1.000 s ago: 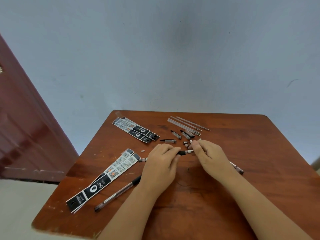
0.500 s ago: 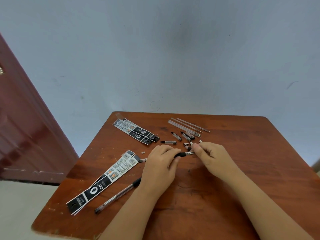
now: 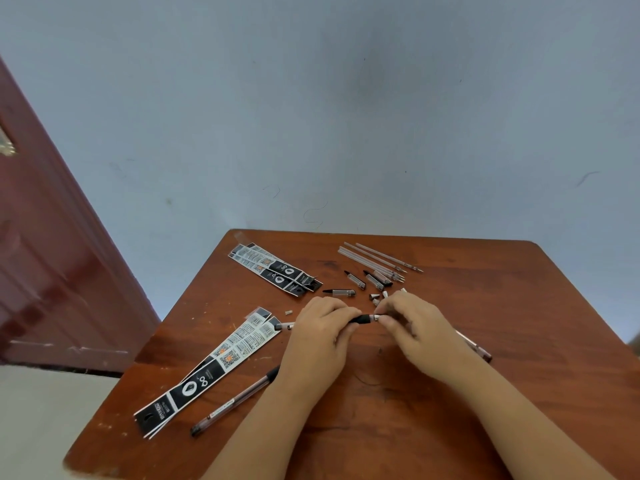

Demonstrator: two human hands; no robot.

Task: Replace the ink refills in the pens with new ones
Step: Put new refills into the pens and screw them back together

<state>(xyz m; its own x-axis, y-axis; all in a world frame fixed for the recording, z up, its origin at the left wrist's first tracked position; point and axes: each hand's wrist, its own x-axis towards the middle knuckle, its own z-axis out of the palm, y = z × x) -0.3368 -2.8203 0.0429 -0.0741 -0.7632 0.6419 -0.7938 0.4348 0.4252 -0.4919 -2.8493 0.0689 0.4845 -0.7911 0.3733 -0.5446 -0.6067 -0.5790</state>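
Observation:
My left hand grips a pen by its barrel, the black grip section showing between my hands. My right hand pinches the pen's silver tip end. The pen's rear end sticks out left of my left hand. Several thin clear refills lie at the table's far side. Three black-tipped pen caps and small tip pieces lie just beyond my hands. A whole pen lies near the front left, partly under my left forearm. Another pen pokes out from under my right wrist.
Black-and-white refill packets lie in two piles, one at the far left and one at the near left. The wooden table stands against a pale blue wall. A dark red door is at the left.
My right hand has shifted slightly left and closed on the pen's tip end; my left hand stays on the barrel. Nothing else on the table has moved.

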